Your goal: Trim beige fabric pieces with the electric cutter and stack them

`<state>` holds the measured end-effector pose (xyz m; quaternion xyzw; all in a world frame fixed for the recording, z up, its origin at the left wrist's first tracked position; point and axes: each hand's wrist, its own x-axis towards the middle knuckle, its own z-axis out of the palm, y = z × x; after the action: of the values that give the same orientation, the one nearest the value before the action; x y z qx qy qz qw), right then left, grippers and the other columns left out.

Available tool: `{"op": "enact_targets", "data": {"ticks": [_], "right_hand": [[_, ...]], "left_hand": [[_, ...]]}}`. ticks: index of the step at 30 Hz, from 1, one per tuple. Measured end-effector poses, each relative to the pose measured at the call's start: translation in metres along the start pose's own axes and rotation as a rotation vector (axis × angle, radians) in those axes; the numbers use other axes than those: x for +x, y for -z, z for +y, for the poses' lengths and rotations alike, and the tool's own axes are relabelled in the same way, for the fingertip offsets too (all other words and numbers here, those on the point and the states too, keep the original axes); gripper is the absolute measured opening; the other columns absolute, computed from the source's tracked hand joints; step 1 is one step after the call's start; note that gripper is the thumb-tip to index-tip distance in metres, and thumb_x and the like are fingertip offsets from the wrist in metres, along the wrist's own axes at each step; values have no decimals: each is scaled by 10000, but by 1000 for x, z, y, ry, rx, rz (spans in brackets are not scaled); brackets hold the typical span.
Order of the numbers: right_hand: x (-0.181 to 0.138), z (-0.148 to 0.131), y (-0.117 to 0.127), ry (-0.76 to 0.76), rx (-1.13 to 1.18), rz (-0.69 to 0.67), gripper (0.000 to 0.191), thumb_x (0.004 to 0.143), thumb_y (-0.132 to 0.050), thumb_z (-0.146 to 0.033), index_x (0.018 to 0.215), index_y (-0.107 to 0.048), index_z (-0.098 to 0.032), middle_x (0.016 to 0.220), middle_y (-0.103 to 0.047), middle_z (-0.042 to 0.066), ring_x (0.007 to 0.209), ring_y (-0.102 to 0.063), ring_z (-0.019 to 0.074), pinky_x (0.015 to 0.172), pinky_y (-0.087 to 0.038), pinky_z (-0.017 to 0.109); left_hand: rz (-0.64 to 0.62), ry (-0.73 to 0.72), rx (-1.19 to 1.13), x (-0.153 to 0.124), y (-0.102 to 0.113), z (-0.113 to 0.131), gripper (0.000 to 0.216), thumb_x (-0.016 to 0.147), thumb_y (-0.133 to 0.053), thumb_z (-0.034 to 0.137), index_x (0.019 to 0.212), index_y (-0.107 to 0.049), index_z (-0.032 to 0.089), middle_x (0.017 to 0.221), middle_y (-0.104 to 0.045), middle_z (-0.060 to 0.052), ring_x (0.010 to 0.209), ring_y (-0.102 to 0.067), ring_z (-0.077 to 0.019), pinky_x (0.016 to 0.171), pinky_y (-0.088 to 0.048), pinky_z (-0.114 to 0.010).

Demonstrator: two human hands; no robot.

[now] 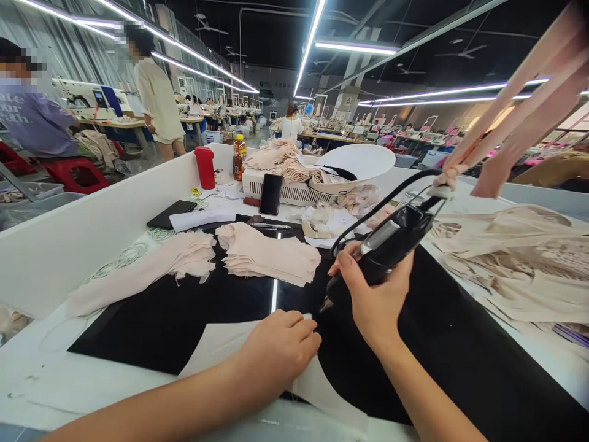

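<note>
My right hand (pixel 380 301) is wrapped round a black handheld power tool (pixel 400 236) with a narrow pointed metal tip. The tool is tilted, its tip down and to the left, just above a glossy black board (pixel 451 344). Pink fabric strips (pixel 519 98) tied to its top end hang from above, and a black cord loops beside it. My left hand (pixel 280 347) has its fingers curled together on a pale fabric piece (pixel 218 347), close to the tool tip. Something small and white shows at those fingertips. Beyond lie two stacks of cut pale pink fabric (pixel 271 252) (pixel 156 267).
A phone (pixel 271 194) leans on a white slotted box (pixel 294 190) heaped with fabric. A red cup (pixel 205 167), a bottle (pixel 239 156) and a dark flat case (pixel 171 213) stand left of it. Beige fabric (pixel 515 264) lies right. A white wall (pixel 101 239) borders the left; people are beyond.
</note>
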<state>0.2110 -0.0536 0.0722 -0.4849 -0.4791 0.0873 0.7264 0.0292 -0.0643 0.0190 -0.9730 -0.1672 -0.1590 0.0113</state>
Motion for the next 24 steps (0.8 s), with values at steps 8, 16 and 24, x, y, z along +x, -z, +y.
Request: {"op": "enact_targets", "data": {"ticks": [8, 16, 24], "right_hand": [[-3, 8, -9, -29, 279, -86, 363, 864, -829, -255, 1071, -535, -312, 842, -662, -43, 589, -644, 149, 541, -571, 321], [-8, -4, -7, -99, 336, -96, 423, 860, -805, -226, 1170, -532, -318, 842, -680, -81, 596, -647, 120, 542, -570, 280], [-9, -4, -9, -95, 335, -97, 476, 839, -812, -234, 1208, -524, -317, 828, -690, -83, 573, -647, 122, 548, -585, 290]], "left_hand": [[47, 14, -3, -5, -10, 3, 117, 1017, -666, 120, 1134, -674, 131, 1269, -728, -74, 1034, -672, -236, 752, -521, -351], [100, 4, 4, -8, -10, 3, 132, 1070, -575, 121, 1164, -667, 127, 1280, -715, -77, 1052, -656, -221, 787, -513, -335], [166, 33, -11, -8, -16, 4, 136, 1068, -581, 135, 1180, -658, 148, 1220, -725, -64, 1027, -658, -211, 777, -517, -327]]}}
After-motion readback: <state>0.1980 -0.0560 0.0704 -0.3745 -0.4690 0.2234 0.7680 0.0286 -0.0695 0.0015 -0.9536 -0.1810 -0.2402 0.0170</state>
